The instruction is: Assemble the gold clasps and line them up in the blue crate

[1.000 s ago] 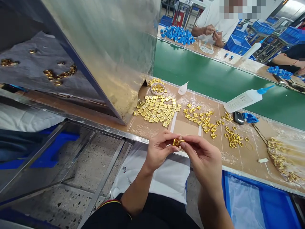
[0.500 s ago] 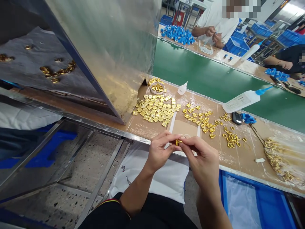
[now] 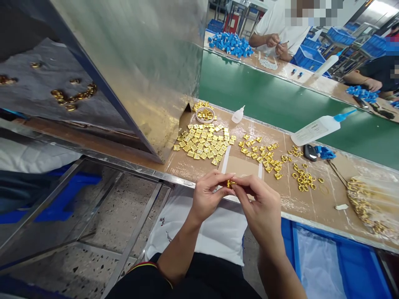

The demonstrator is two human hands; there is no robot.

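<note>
Between my fingertips, over the table's front edge, is a small gold piece point(image 3: 230, 183). My left hand point(image 3: 207, 195) pinches it from the left. My right hand point(image 3: 260, 199) is closed on its right side, thumb and forefinger on the same piece. Part of the piece is hidden by the fingers. Behind my hands lies a cardboard sheet point(image 3: 241, 167) with white tape at its sides. Flat square gold pieces point(image 3: 204, 143) are spread to the left, more gold pieces point(image 3: 264, 157) lie to the right, and gold rings point(image 3: 306, 180) are farther right.
A metal box point(image 3: 134, 74) stands at the left. A small white bottle point(image 3: 238, 115) and a large bottle point(image 3: 318, 129) stand behind the parts. A plastic bag of rings point(image 3: 363, 205) lies at the right. Across the green belt point(image 3: 249, 87), a person handles blue parts point(image 3: 230, 44).
Both hands have shifted very slightly left in the view, still pinching the gold piece. My right hand's fingers have tilted a little.
</note>
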